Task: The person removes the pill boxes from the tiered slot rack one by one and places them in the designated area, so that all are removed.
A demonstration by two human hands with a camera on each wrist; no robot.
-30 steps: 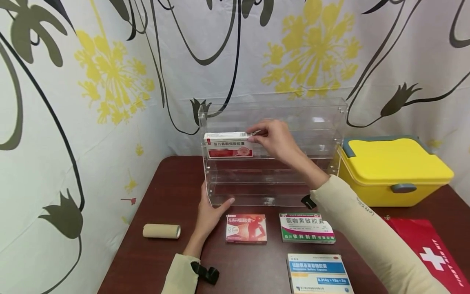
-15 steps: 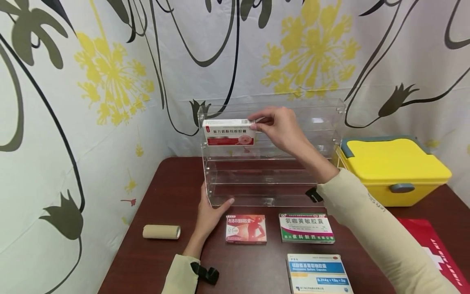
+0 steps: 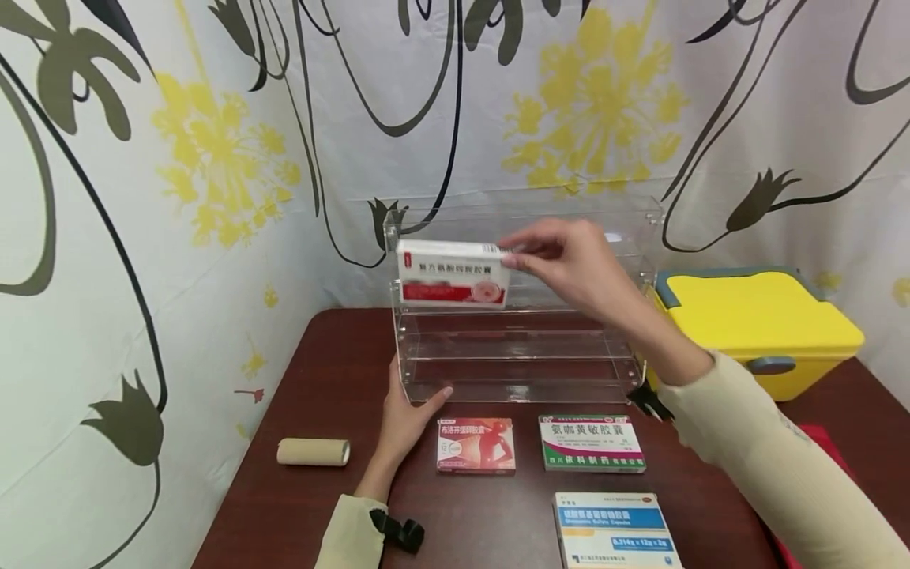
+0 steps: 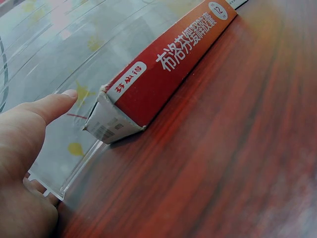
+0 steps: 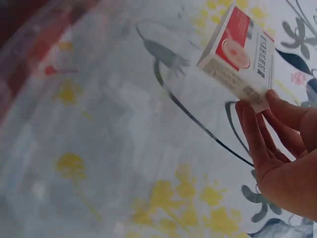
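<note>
Above, the right hand [image 3: 569, 261] pinches one end of a white-and-red medicine box [image 3: 453, 274], held before the upper tier of the clear acrylic rack [image 3: 519, 371]. Below, the left hand [image 3: 405, 415], fingers relaxed, rests against the rack's lower left corner, just beside a red box [image 3: 476, 444] on the table [image 3: 313, 506].

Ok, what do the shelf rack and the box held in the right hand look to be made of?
Rack: clear rigid plastic, probably acrylic; the curtain pattern and table show through it, and its edges glint. Box: printed cardboard with a slight sheen, judging by the folded end flap and barcode in the right wrist view. Right hand pinches one end; left hand rests against the rack's base.
</note>
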